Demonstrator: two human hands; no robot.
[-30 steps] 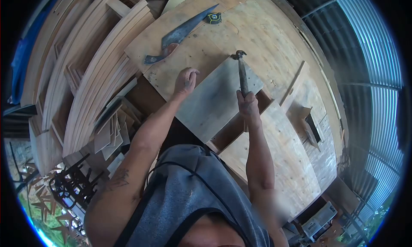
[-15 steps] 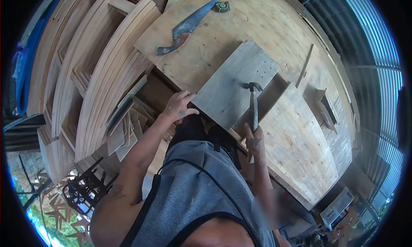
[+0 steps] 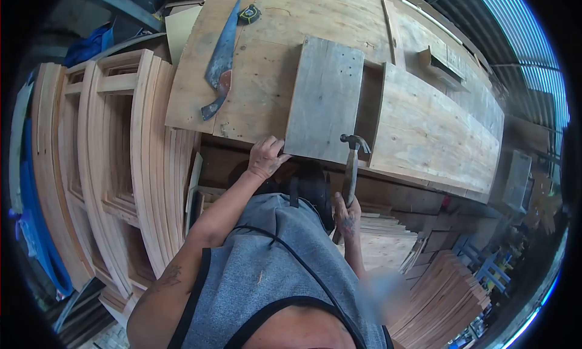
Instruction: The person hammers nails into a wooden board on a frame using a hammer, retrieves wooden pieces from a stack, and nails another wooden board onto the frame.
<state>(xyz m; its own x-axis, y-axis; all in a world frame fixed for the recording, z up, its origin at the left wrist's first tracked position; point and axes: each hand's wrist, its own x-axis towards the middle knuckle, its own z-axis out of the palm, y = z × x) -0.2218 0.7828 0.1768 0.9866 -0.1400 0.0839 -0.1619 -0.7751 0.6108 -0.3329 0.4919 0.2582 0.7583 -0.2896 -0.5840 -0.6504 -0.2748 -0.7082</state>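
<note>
Plywood tabletop carries our board, its far right end dotted, perhaps nailed; what remains, we cannot tell. Our right hand wraps the hammer; our left hand curls at its near corner, pinch unclear.

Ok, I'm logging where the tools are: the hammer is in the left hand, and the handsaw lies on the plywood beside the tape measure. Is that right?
Not quite: the head view shows the hammer in the right hand. The handsaw does lie on the plywood beside the tape measure.
</note>
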